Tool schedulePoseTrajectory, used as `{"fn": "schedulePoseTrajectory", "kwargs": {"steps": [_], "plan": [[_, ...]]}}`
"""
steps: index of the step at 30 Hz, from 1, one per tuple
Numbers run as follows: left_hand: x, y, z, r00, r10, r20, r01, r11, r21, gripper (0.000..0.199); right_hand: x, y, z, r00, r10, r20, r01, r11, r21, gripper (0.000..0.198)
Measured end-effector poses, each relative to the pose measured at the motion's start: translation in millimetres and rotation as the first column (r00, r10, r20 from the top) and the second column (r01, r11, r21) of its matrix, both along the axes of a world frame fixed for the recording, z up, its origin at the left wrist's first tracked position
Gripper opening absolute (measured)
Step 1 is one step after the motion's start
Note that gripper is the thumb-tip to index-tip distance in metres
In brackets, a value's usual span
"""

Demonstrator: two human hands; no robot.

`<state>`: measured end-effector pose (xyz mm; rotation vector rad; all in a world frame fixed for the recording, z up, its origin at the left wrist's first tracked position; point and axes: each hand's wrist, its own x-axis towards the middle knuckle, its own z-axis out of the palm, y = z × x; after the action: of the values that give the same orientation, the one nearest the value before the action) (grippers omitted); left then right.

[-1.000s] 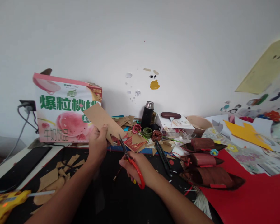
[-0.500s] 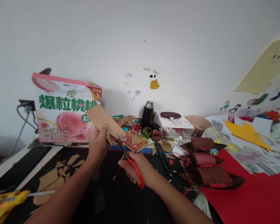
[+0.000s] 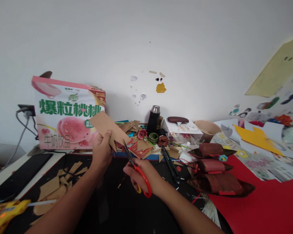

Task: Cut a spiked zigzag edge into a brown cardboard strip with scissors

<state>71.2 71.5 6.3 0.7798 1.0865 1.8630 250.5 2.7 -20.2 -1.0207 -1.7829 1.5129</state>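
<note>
Cardboard (image 3: 109, 127) is pinched in the left grip (image 3: 102, 150), raised above the tabletop (image 3: 122, 208); thumb is laid on the near face, fingers are folded, their far side hidden. The lower corner is left bare of fingers, presumably so that the blades can be brought near without the thumb being in their way. A pointed flap hangs just below the thumb; whether it is joined or separate cannot be told.

Scissors (image 3: 130, 158) are held in the right grip (image 3: 143, 177), fingers curled about the red handle, blades aimed up and leftward at that corner. Contact of the tips with the edge cannot be confirmed. By this angle, support and tool seem to be divided between the grips.

Offcuts (image 3: 50, 188) are spread left of the left grip, apparently clear of the working space. Utility knife (image 3: 170, 165) is laid just right of the right grip, seemingly for easy reach. Model boats (image 3: 222, 185) are lined up farther right.
</note>
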Motion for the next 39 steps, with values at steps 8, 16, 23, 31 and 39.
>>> {"fn": "schedulePoseTrajectory", "kwargs": {"steps": [8,16,23,31,39], "plan": [[-0.8,-3.2,-2.5,0.99,-0.007,-0.141,0.011,1.0,0.028,0.033,-0.7,-0.1,0.7,1.0,0.011,-0.012,-0.011,1.0,-0.011,0.049],[3.1,-11.8,2.0,0.941,0.027,-0.337,-0.017,0.999,0.034,0.029,-0.9,3.1,-5.9,1.0,-0.02,-0.012,0.02,1.0,-0.003,0.047],[2.3,-14.2,5.7,0.927,0.018,-0.376,-0.003,0.999,0.043,0.026,2.3,1.3,2.2,0.996,-0.039,0.074,0.035,0.998,0.06,0.041],[4.4,-14.0,1.4,0.918,-0.03,-0.396,0.04,0.999,0.018,0.03,1.0,2.2,2.5,0.995,-0.065,0.079,0.061,0.997,0.053,0.04],[8.9,-16.7,2.3,0.933,-0.061,-0.354,0.061,0.998,-0.012,0.034,1.6,2.4,2.1,0.997,-0.067,0.039,0.064,0.996,0.067,0.039]]}}
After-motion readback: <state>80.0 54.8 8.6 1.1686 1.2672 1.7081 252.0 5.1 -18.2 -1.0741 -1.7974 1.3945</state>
